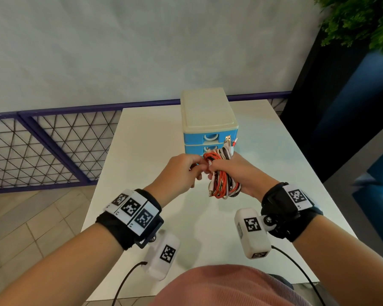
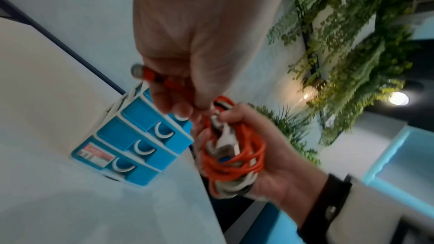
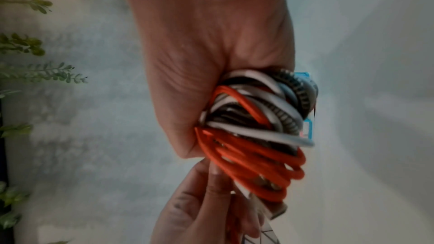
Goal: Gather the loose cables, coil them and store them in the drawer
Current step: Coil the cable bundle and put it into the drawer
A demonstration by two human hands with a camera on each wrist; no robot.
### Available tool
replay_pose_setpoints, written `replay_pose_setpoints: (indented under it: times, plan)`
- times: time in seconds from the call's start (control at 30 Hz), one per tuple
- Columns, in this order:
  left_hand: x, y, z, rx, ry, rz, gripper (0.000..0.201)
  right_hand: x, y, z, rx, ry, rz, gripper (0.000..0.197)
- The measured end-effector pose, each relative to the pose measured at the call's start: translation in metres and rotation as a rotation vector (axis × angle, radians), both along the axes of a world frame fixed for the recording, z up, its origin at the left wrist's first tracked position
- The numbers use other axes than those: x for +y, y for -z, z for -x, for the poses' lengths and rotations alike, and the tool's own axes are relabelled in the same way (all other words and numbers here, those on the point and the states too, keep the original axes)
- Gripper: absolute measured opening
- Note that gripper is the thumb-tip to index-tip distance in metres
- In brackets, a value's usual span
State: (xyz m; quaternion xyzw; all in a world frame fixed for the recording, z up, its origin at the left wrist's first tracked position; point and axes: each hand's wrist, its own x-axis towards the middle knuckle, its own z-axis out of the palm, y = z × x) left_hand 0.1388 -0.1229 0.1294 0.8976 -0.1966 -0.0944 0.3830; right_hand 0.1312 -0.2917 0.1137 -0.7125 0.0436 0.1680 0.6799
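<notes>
A bundle of coiled cables [image 1: 221,188], orange, white and black-and-white braided, hangs above the white table in front of the blue drawer unit [image 1: 206,115]. My right hand [image 1: 224,167] grips the bundle [image 3: 253,127] round its middle, fingers curled. USB plugs [image 1: 228,139] stick up from its top. My left hand [image 1: 196,167] touches the bundle's left side and pinches an orange cable end [image 2: 146,73] with a metal plug. In the left wrist view the drawer unit [image 2: 140,136] shows three blue drawers, all pushed in.
The drawer unit stands at the back middle of the table [image 1: 146,140]. A purple railing with wire mesh [image 1: 42,146] runs left of the table over a tiled floor. Blue furniture [image 1: 374,111] and a green plant [image 1: 363,23] are at the right.
</notes>
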Motion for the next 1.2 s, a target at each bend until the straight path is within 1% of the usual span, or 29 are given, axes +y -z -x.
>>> replay_pose_setpoints:
  times: [0.1,0.2,0.23,0.3,0.33,0.37,0.43,0.5,0.57,0.67,0.7,0.77,0.83,0.87,0.9,0.97,1.03,1.1,1.2]
  plan:
    - [0.0,-0.004,-0.001,0.081,-0.048,0.003,0.016,0.002,0.002,-0.003,-0.046,0.075,0.097,0.026]
    - [0.008,-0.006,-0.006,0.18,-0.143,0.014,0.019,-0.003,0.003,-0.005,-0.11,0.142,0.116,0.024]
    - [0.011,-0.006,-0.007,0.257,-0.158,0.043,0.021,-0.004,0.003,-0.005,-0.128,0.154,0.113,0.026]
    - [0.013,-0.008,-0.006,0.419,-0.195,0.159,0.022,-0.006,0.004,-0.006,-0.142,0.175,0.097,0.029]
    - [0.011,-0.009,-0.006,0.456,-0.218,0.218,0.022,-0.005,0.004,-0.007,-0.15,0.181,0.087,0.029]
    - [0.009,-0.011,-0.005,0.458,-0.246,0.272,0.021,-0.002,0.004,-0.007,-0.159,0.191,0.078,0.028]
    - [0.002,-0.013,-0.006,0.385,-0.318,0.357,0.02,0.006,0.005,-0.009,-0.185,0.229,0.077,0.028]
    - [-0.002,-0.014,-0.008,0.276,-0.373,0.406,0.02,0.016,0.004,-0.01,-0.204,0.288,0.064,0.039]
    - [-0.005,-0.016,-0.008,0.218,-0.384,0.454,0.02,0.023,0.001,-0.01,-0.208,0.32,-0.007,0.053]
    - [-0.009,-0.017,-0.004,0.219,-0.4,0.507,0.019,0.027,-0.003,-0.012,-0.196,0.233,-0.116,0.05]
    - [-0.008,-0.017,-0.004,0.25,-0.41,0.527,0.018,0.026,-0.003,-0.013,-0.164,0.195,-0.159,0.054]
    - [-0.004,-0.017,-0.007,0.366,-0.36,0.534,0.019,0.023,-0.002,-0.014,-0.097,0.119,-0.224,0.066]
    - [0.001,-0.02,-0.01,0.508,-0.234,0.512,0.026,0.017,-0.002,-0.015,-0.072,0.074,-0.236,0.062]
    - [0.005,-0.021,-0.011,0.556,-0.171,0.495,0.032,0.015,-0.002,-0.015,-0.062,0.063,-0.223,0.058]
    - [0.007,-0.024,-0.011,0.569,-0.112,0.464,0.038,0.013,-0.002,-0.014,-0.05,0.064,-0.207,0.056]
    - [0.01,-0.027,-0.012,0.508,-0.027,0.357,0.048,0.013,-0.001,-0.014,-0.027,0.074,-0.161,0.058]
    - [0.013,-0.027,-0.013,0.362,0.037,0.218,0.054,0.013,0.0,-0.014,-0.004,0.063,-0.116,0.056]
    - [0.017,-0.025,-0.015,0.136,0.061,0.032,0.049,0.012,-0.002,-0.013,0.022,0.034,-0.077,0.048]
    - [0.029,-0.028,-0.014,-0.282,0.001,-0.304,0.03,0.008,-0.007,-0.011,0.054,-0.042,-0.045,0.025]
